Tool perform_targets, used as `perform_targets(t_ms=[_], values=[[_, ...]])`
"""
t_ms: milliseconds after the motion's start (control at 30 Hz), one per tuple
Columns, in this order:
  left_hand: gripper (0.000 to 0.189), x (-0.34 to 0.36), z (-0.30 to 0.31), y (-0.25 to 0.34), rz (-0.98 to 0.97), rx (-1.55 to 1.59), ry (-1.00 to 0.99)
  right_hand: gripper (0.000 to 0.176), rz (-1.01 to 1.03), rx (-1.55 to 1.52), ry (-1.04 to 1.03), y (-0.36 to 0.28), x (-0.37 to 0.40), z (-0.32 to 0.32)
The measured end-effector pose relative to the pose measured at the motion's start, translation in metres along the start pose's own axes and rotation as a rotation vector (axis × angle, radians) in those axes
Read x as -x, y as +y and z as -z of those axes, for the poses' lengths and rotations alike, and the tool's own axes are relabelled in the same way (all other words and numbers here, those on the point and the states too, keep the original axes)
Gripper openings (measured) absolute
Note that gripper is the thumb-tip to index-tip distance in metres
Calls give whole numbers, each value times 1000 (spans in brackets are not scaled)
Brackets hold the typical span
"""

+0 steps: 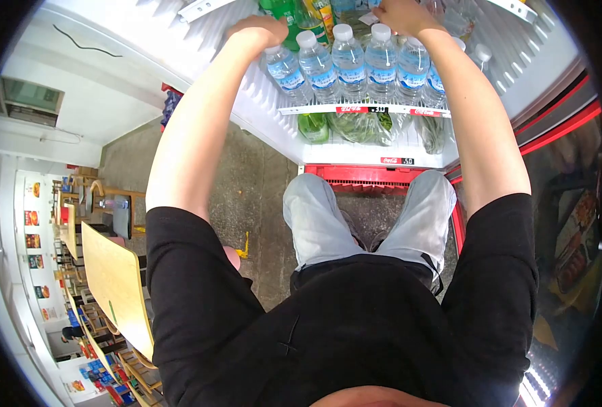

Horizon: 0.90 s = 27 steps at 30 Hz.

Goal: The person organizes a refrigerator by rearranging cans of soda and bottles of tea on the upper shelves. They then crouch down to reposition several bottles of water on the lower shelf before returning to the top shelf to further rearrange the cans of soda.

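Note:
Both my arms reach into an upright drinks fridge [260, 112]. My left hand [260, 30] is over the top of the leftmost water bottle [287, 73], beside a green bottle [284, 12]; its fingers are mostly hidden and blurred. Behind the front row, my right hand [404, 16] has its fingers curled down near a small white label [367, 19]. What those fingers hold, if anything, is hidden. Several clear water bottles with white caps and blue labels stand along the front of the shelf, one [348, 66] in the middle.
The shelf edge [301, 109] carries red price strips. Below it, bagged green vegetables [355, 127] and a green bottle [313, 127] rest on the fridge floor. The open glass door [558, 203] is at my right. Wooden tables [114, 281] and chairs stand to the left.

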State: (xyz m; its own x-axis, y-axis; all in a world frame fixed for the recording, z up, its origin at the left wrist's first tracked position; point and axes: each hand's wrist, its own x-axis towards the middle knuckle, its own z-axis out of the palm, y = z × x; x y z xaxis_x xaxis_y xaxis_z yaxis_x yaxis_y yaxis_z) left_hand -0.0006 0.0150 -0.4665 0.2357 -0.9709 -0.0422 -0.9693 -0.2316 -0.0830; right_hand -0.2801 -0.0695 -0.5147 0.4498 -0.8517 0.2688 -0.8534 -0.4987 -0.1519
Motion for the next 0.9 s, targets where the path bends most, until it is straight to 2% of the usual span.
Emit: perform_targets(t_ms=[67, 167, 267, 367, 467, 500, 600, 733, 900], values=[[65, -27, -15, -13, -47, -3, 240, 42, 6, 2, -14, 0, 1, 0], [63, -35, -16, -2, 62, 67, 439, 40, 14, 13, -43, -1, 0, 2], [81, -43, -11, -1, -129, 102, 348, 41, -5, -19, -49, 2, -2, -4], [68, -34, -9, 13, -95, 177, 468, 47, -57, -119, -60, 1, -4, -3], [71, -59, -23, 3, -181, 73, 517, 45, -66, -111, -76, -6, 0, 7], [63, -46, -15, 10, -89, 124, 397, 44, -73, -110, -81, -7, 0, 7], [62, -49, -37, 8, -87, 247, 354, 44, -77, -117, -87, -6, -3, 3], [54, -59, -50, -1, -116, 337, 355, 41, -77, -114, -37, -2, -3, -3], [39, -65, -57, -6, -204, 282, 390, 41, -59, -98, -110, -3, -6, 2]])
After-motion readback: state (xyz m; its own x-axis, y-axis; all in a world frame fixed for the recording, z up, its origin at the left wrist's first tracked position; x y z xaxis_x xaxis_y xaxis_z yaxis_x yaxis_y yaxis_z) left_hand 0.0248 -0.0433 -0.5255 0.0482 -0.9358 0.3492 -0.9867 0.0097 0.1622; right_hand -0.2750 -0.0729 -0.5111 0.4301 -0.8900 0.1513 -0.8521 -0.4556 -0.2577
